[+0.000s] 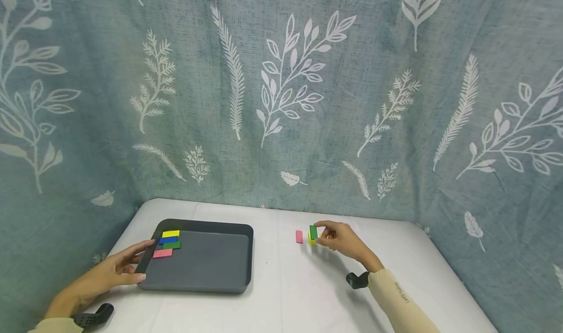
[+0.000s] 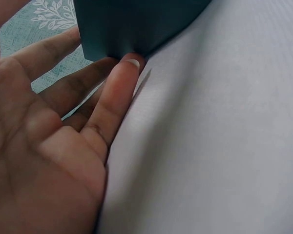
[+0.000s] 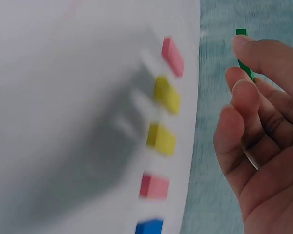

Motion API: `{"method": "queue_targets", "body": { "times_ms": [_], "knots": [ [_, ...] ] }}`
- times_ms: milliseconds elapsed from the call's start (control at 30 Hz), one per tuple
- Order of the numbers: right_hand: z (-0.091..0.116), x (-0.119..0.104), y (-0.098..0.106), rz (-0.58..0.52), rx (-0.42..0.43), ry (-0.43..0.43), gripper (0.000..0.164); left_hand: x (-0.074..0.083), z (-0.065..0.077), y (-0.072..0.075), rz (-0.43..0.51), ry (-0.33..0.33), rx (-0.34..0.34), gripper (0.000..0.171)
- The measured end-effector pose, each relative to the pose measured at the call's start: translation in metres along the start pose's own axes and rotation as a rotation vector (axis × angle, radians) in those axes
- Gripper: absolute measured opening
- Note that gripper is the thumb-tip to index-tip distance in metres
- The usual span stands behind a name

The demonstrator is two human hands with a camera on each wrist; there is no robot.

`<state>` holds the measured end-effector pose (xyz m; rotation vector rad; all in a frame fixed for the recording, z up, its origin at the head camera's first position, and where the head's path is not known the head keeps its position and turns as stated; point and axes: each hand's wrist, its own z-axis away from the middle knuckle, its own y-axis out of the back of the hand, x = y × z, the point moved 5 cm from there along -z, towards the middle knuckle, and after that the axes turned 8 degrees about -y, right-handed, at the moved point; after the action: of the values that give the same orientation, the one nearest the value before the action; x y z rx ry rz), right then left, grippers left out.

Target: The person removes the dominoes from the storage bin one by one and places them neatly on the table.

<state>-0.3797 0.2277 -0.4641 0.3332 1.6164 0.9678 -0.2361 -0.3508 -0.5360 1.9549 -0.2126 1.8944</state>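
Green and small, the held block (image 1: 313, 232) is what I notice from the head view: the person's right hand (image 1: 340, 237) has it in a narrow grip between thumb and finger, over the right part of the white table (image 1: 308, 299). A yellow block (image 1: 312, 243) shows partly behind it, and a pink block (image 1: 299, 236) lies just to the left. On the left part of the table sits a dark grey tray (image 1: 206, 264). Towards its left wall, from far to near, lie a yellow piece (image 1: 171, 233), a blue piece (image 1: 169, 240), a green piece (image 1: 172, 245) and a pink piece (image 1: 162, 253), close together and slightly staggered. The left hand (image 1: 112, 269) is at the tray's left side with a wide grip, thumb by the near corner, fingers farther along. Behind hangs a blue-green curtain (image 1: 211, 127) printed with white leaves.

At the left wrist I see the palm and spread fingers, some tips against the tray's outer wall, with the table alongside.

At the right wrist, the held block is pinched at the fingertips, apart from the table. Blurred on the table, a spaced row runs from left to right: the pink block, the yellow block, a second yellow block (image 3: 161, 139), a second pink block (image 3: 155, 186) and a blue block (image 3: 149, 227), cut off by the view's edge. A soft shadow (image 3: 97, 151) falls on the row's near side.
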Motion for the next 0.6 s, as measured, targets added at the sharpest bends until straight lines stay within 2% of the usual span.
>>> {"method": "queue_targets", "body": {
  "times_ms": [600],
  "knots": [
    [0.040,0.078,0.041,0.015,0.090,-0.179,0.050,-0.001,0.000,0.000,0.013,-0.007,-0.012,0.080]
  ]
}}
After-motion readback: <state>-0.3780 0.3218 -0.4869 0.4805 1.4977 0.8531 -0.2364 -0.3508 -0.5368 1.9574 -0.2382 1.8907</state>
